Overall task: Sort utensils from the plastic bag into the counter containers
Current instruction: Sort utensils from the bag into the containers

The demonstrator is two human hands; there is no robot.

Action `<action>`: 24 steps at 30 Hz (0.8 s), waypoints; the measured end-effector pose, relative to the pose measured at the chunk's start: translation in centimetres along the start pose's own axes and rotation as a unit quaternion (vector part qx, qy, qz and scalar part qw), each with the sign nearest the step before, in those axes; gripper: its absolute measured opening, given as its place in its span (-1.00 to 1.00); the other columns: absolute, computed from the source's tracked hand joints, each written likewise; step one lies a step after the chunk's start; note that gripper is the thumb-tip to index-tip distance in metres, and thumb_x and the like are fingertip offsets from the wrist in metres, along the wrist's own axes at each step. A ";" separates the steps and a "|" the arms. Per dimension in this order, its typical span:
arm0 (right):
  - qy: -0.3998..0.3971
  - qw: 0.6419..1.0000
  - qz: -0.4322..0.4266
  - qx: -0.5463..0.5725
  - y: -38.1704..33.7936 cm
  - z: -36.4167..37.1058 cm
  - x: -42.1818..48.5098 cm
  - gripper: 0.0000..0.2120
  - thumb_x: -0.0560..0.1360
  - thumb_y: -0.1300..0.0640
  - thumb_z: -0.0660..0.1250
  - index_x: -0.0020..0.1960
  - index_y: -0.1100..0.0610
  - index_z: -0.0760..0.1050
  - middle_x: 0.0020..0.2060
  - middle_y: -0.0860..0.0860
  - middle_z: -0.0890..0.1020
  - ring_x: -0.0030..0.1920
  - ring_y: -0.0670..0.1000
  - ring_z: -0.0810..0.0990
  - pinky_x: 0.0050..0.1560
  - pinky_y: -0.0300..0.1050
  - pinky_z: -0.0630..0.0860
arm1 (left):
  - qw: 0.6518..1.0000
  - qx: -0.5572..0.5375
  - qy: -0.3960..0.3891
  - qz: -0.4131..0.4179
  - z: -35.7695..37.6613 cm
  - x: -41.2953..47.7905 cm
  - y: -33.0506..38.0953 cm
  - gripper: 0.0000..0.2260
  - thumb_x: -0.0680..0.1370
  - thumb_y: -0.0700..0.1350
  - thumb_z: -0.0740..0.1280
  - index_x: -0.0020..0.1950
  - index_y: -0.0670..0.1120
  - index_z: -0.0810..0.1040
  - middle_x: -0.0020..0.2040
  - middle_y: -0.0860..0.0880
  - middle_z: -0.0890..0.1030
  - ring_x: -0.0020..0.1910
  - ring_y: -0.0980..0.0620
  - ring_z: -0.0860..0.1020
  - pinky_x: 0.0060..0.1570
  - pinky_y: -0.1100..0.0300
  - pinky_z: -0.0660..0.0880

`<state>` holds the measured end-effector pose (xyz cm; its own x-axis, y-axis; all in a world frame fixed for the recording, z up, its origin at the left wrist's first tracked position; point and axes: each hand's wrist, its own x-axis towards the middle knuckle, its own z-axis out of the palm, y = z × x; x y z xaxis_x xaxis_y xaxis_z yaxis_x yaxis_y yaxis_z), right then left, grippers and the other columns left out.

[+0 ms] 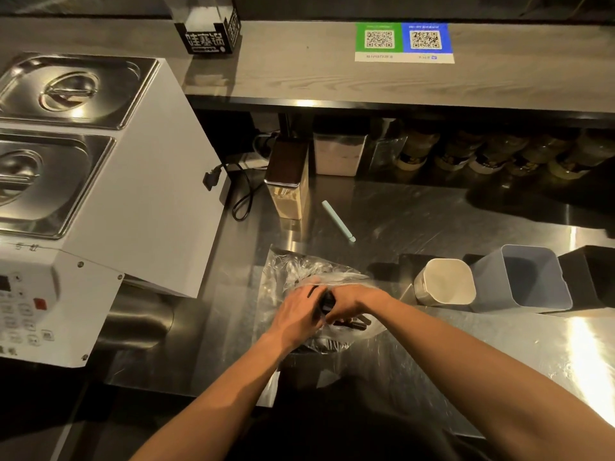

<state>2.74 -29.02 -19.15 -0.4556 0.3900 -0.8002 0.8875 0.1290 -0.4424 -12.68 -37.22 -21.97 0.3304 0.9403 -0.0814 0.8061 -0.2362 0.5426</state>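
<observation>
We are observing both hands working together at a clear plastic bag [299, 281] lying on the steel surface [416, 221], near its front edge. The left hand [296, 316] is resting on the bag with its fingers curled around a dark utensil [325, 302]; the right hand [352, 302] is meeting it from the other side, fingers bent inward against the same dark item, so both are gripping rather than lying open. More dark utensils [354, 322] are showing through the plastic just below the right hand.

To the right of the bag, three containers are standing in a row: a cream-lidded metal canister [444, 282], a grey plastic bin [522, 277] touching it, and a black box [595, 277] at the frame edge. We cannot tell what the grey bin is holding.

Behind the bag, a pale green straw-like stick [337, 219] is lying loose on the surface, beside a tall dispenser box [288, 181]. A white appliance [109, 181] with two steel lidded pans is occupying the left side.
</observation>
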 end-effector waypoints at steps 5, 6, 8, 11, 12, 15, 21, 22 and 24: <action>-0.001 0.999 -0.019 -0.046 0.2 0.4 -0.1 -0.56 0.51 -0.07 0.43 0.32 0.03 0.47 0.18 0.01 0.63 0.06 0.04 0.61 0.21 -0.01 0.54 | 0.999 0.006 -0.014 -0.029 -0.5 0.1 -0.2 -0.47 0.44 -0.06 0.52 0.37 -0.02 0.45 0.36 -0.03 0.48 0.30 -0.03 0.47 0.36 0.13 0.42; -0.015 0.999 -0.007 -0.049 0.4 0.2 -0.3 -0.61 0.53 -0.06 0.42 0.29 0.05 0.49 0.12 0.05 0.66 0.01 0.08 0.66 0.15 0.04 0.60 | 0.999 0.008 -0.021 -0.035 -0.6 0.1 -0.3 -0.42 0.43 -0.05 0.53 0.40 -0.03 0.43 0.38 -0.05 0.48 0.32 -0.05 0.47 0.37 0.12 0.41; -0.033 0.999 0.017 -0.040 0.9 -0.2 -1.0 -0.70 0.57 0.00 0.37 0.23 0.11 0.50 0.01 0.11 0.68 -0.08 0.12 0.71 0.03 0.10 0.67 | 0.999 0.003 -0.029 -0.046 -0.5 0.2 -0.2 -0.33 0.40 -0.06 0.55 0.46 -0.05 0.39 0.42 -0.08 0.45 0.37 -0.06 0.44 0.43 0.12 0.36; -0.014 0.996 0.022 -0.081 1.6 -0.7 -2.0 -0.75 0.57 0.05 0.34 0.20 0.14 0.53 0.00 0.12 0.68 -0.05 0.13 0.70 0.01 0.05 0.67 | 0.997 0.012 -0.035 -0.062 0.0 0.4 0.2 -0.27 0.38 -0.02 0.55 0.49 0.05 0.32 0.45 -0.01 0.40 0.41 -0.04 0.40 0.44 0.02 0.37; -0.004 0.995 0.019 -0.096 1.8 -0.7 -2.2 -0.76 0.56 0.05 0.34 0.18 0.11 0.53 0.00 0.10 0.68 -0.05 0.11 0.69 0.00 0.02 0.65 | 0.997 0.012 -0.038 -0.065 0.1 0.4 0.4 -0.27 0.40 -0.03 0.54 0.50 0.05 0.31 0.46 -0.01 0.39 0.43 -0.05 0.38 0.45 0.02 0.36; 0.006 0.995 0.015 -0.095 2.6 -0.4 -2.6 -0.79 0.52 0.10 0.36 0.15 0.02 0.51 0.00 0.03 0.64 -0.07 0.04 0.63 -0.09 -0.09 0.60 | 0.997 0.020 -0.031 -0.066 0.2 0.2 0.8 -0.29 0.42 -0.10 0.54 0.51 0.01 0.32 0.46 -0.05 0.41 0.44 -0.06 0.37 0.47 0.02 0.33; 0.066 0.990 0.044 -0.115 3.7 0.4 -3.2 -0.73 0.43 0.04 0.38 0.12 0.02 0.50 0.02 0.02 0.67 -0.02 0.05 0.66 0.04 -0.01 0.63 | 0.997 0.047 -0.026 -0.063 0.1 -0.3 1.3 -0.32 0.46 -0.12 0.51 0.52 -0.02 0.30 0.47 -0.06 0.39 0.46 -0.07 0.35 0.50 0.03 0.26; 0.078 0.990 0.041 -0.109 3.7 0.7 -3.1 -0.68 0.41 -0.01 0.42 0.13 -0.01 0.48 0.05 0.00 0.66 0.02 0.06 0.64 0.07 -0.01 0.61 | 0.996 0.051 -0.030 -0.062 0.2 -0.4 1.4 -0.33 0.47 -0.12 0.49 0.52 -0.02 0.29 0.46 -0.06 0.40 0.45 -0.06 0.36 0.49 0.05 0.27; 0.095 0.990 0.036 -0.095 3.3 1.3 -2.8 -0.54 0.36 -0.11 0.48 0.19 -0.02 0.48 0.09 -0.02 0.63 0.09 0.07 0.61 0.14 0.01 0.56 | 0.996 0.047 -0.039 -0.072 0.4 -0.7 1.7 -0.38 0.51 -0.17 0.43 0.53 -0.01 0.29 0.45 -0.05 0.40 0.44 -0.05 0.36 0.47 0.05 0.29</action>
<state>6.91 -30.87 -18.90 -0.3849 0.5668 -0.7285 0.9227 0.2558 -0.2885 -11.39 -38.36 -21.32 0.2413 0.9453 -0.2195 0.8892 -0.1248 0.4401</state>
